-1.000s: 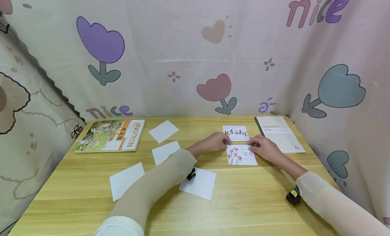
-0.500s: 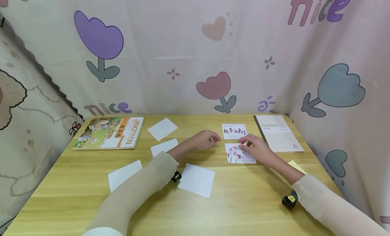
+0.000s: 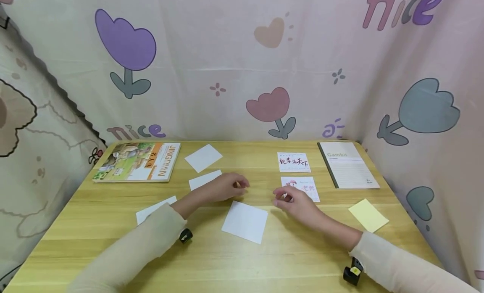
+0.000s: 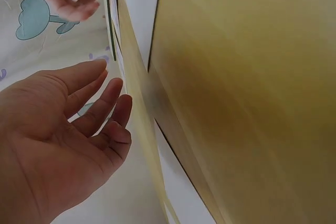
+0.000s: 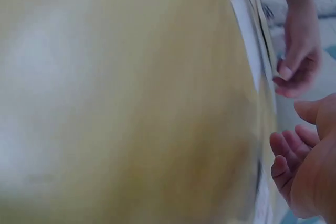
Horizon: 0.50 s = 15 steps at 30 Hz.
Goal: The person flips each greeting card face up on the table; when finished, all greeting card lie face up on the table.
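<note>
My left hand [image 3: 224, 187] hovers over the table with fingers loosely bent and nothing in them, overlapping a white card [image 3: 200, 179] in the head view. Palm and fingers of the left hand [image 4: 79, 124] show bare in the left wrist view. My right hand [image 3: 298, 204], also holding nothing, is in front of a square card with pink flowers [image 3: 311, 188] and partly covers it. Behind that card lies another with red Chinese characters [image 3: 294, 162]. Between and below both hands rests a blank white card [image 3: 245, 222], slightly turned.
Two more white cards, one at the back [image 3: 203, 157] and one partly under the left sleeve [image 3: 155, 209], lie to the left. A picture book [image 3: 136, 162] is at back left, a "Gambit" notebook [image 3: 351, 171] at back right, yellow sticky notes [image 3: 368, 215] before it. A patterned curtain [image 3: 219, 40] hangs behind.
Both hands have let go of the flower card's top edge. The left hand has moved left and the right hand toward the person, uncovering the sticky notes. The two printed cards stay in place.
</note>
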Tool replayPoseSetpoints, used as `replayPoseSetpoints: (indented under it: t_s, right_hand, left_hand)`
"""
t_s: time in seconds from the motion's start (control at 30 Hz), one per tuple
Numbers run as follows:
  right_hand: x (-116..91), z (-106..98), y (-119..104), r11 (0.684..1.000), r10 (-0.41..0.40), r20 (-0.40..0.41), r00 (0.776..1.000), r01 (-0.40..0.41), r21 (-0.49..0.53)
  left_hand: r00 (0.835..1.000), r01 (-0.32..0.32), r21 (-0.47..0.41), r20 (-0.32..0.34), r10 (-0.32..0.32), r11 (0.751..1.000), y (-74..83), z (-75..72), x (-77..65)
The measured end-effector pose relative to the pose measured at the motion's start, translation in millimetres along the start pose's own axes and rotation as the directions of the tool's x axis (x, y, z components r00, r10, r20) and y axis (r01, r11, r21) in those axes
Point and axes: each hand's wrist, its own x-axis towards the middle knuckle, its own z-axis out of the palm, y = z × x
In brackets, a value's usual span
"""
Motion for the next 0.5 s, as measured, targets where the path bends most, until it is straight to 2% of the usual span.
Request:
replayPoseSetpoints:
  t_s: [0.13,0.23,0.4,0.5]
  right_hand:
    - [-8,17,-5,0.996,-0.024,0.016,1.0,0.025,-0.089]
    - [-12,27,-8,0.979,-0.032,-0.019,0.999,0.028,-0.201]
    - [-15,35,-15,0.947,-0.003,-0.039,0.999,-0.01,-0.32]
    - [-16,38,-16,0.935,-0.02,-0.038,0.999,0.005,-0.354]
  left_hand:
    - [1.0,-0.022,0.008,0.008,0.021,1.0,-4.6,-5.1,-15.6]
    - [0.999,-0.041,0.053,0.018,0.041,0.998,-8.1,-4.8,-25.0]
    - [0.999,0.002,0.094,0.037,-0.006,0.996,-8.0,0.5,-38.6]
    - [0.998,0.035,0.108,0.045,-0.04,0.993,-8.3,4.8,-40.7]
